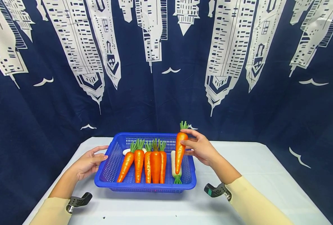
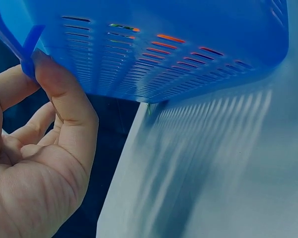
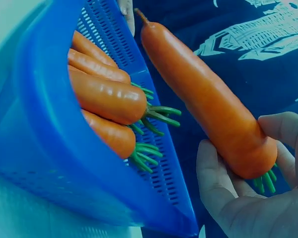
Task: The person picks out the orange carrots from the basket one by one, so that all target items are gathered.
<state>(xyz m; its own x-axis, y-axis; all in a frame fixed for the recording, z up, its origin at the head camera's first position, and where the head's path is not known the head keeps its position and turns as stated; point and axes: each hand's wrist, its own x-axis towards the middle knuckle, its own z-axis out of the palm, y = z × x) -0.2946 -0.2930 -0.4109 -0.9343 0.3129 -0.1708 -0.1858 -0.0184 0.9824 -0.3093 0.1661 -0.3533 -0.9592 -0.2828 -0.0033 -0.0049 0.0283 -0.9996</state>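
Observation:
My right hand (image 1: 201, 147) holds an orange carrot (image 1: 179, 154) near its green-topped end, above the right side of the blue basket (image 1: 143, 185). In the right wrist view this carrot (image 3: 203, 99) slants with its thin tip away from the fingers and its leaves partly hidden by them. At the basket's left end, my left hand (image 1: 88, 162) pinches the rim between thumb and finger, clear in the left wrist view (image 2: 54, 124). Several carrots (image 1: 139, 164) lie side by side in the basket, leaves toward the back. Under the held carrot lies a white radish-like vegetable (image 1: 173, 162), its green leaves toward the front.
White objects (image 1: 126, 152), mostly hidden, lie behind the carrots at the basket's back left. The basket sits on a white table (image 1: 234, 168). Beyond the table's back edge hangs a dark blue cloth (image 1: 160, 103) with white building prints.

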